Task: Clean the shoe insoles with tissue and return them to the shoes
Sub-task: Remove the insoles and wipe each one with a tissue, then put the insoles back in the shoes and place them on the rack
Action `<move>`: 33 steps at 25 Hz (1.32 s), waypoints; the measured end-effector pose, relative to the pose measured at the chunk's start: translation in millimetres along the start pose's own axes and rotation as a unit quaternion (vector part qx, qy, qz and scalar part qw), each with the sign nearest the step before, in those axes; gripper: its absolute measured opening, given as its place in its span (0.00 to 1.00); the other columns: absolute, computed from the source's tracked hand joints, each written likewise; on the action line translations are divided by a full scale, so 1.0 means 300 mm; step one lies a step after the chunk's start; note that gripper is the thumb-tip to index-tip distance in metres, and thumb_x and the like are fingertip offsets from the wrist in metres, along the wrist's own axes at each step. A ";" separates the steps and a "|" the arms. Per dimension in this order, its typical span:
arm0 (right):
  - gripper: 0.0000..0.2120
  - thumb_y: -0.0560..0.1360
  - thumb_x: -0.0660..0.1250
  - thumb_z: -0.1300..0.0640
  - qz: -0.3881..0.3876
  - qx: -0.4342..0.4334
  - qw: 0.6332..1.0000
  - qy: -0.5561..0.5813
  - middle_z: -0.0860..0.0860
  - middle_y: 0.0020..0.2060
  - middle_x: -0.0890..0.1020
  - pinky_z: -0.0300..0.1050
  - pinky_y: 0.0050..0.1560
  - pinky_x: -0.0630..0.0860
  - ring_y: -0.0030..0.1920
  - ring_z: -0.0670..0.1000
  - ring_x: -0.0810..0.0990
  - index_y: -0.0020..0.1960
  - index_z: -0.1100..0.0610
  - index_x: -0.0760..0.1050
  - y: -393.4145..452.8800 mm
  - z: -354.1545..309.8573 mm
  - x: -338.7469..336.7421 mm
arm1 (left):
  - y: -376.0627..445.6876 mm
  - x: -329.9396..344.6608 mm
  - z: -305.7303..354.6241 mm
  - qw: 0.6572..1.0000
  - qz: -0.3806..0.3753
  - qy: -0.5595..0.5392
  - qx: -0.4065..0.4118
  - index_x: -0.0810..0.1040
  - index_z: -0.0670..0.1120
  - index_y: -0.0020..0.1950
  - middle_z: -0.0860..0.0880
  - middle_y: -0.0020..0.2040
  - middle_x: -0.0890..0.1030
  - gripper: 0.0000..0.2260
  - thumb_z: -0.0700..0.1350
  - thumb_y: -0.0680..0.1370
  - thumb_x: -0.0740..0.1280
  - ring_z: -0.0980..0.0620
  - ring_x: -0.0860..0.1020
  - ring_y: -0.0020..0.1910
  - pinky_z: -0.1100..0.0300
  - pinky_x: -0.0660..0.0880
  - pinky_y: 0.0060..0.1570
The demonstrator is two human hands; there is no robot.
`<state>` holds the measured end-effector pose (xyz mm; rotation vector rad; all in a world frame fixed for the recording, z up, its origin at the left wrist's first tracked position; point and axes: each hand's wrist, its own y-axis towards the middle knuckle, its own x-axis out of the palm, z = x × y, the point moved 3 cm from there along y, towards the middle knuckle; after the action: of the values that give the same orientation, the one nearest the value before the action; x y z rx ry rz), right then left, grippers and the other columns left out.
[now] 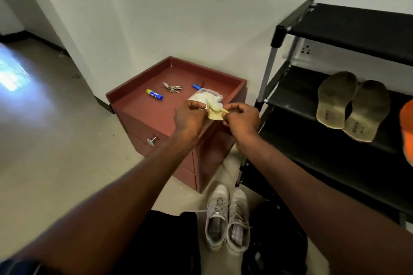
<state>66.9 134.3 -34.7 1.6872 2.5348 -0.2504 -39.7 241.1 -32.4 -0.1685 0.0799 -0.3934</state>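
Tissue [215, 112] is pinched between my left hand [190, 116] and right hand [242, 119] over the surface [145, 105]; insoles [350, 105] lie on the right shelf [290, 96]

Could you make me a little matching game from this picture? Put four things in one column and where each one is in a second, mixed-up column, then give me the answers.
Things:
1. insoles
2. white sneakers
3. keys
4. tissue

Places:
A. on the floor, below the cabinet
B. pinched between the left hand and right hand
C. on the middle shelf of the black shoe rack
D. on top of the reddish-brown cabinet

Pairs: 1-C, 2-A, 3-D, 4-B
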 end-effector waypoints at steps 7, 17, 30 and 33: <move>0.13 0.69 0.71 0.67 -0.073 -0.217 0.933 -0.276 0.48 0.47 0.88 0.45 0.48 0.80 0.49 0.51 0.85 0.45 0.50 0.87 0.257 -0.052 0.307 | 0.323 -0.038 -0.006 0.986 0.028 0.152 0.070 0.84 0.51 0.48 0.47 0.49 0.86 0.12 0.35 0.72 0.73 0.51 0.83 0.45 0.59 0.79 0.47; 0.13 0.68 0.68 0.58 -0.182 -0.299 0.797 -0.492 0.52 0.54 0.86 0.46 0.50 0.77 0.56 0.58 0.83 0.50 0.52 0.86 0.358 0.024 0.441 | 0.411 -0.010 -0.063 0.773 -0.117 0.597 0.182 0.83 0.49 0.55 0.44 0.53 0.80 0.10 0.47 0.79 0.64 0.43 0.73 0.64 0.49 0.67 0.58; 0.17 0.77 0.63 0.63 -0.038 -0.285 0.926 -0.244 0.46 0.54 0.87 0.46 0.56 0.80 0.55 0.49 0.84 0.59 0.50 0.84 0.023 -0.032 0.088 | 0.049 -0.038 -0.016 0.868 -0.033 0.421 0.263 0.84 0.51 0.59 0.50 0.58 0.85 0.15 0.46 0.78 0.61 0.44 0.79 0.60 0.43 0.76 0.60; 0.15 0.77 0.62 0.60 -0.018 -0.272 0.938 -0.212 0.44 0.51 0.87 0.48 0.55 0.81 0.52 0.47 0.85 0.57 0.49 0.84 -0.128 0.040 -0.130 | -0.190 0.041 -0.017 0.856 -0.091 0.444 0.249 0.83 0.50 0.55 0.46 0.52 0.85 0.13 0.47 0.75 0.62 0.40 0.81 0.54 0.45 0.80 0.52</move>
<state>46.4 82.3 -36.9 1.2178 2.0593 0.0797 -50.3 183.7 -27.6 0.5413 0.8751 -0.6454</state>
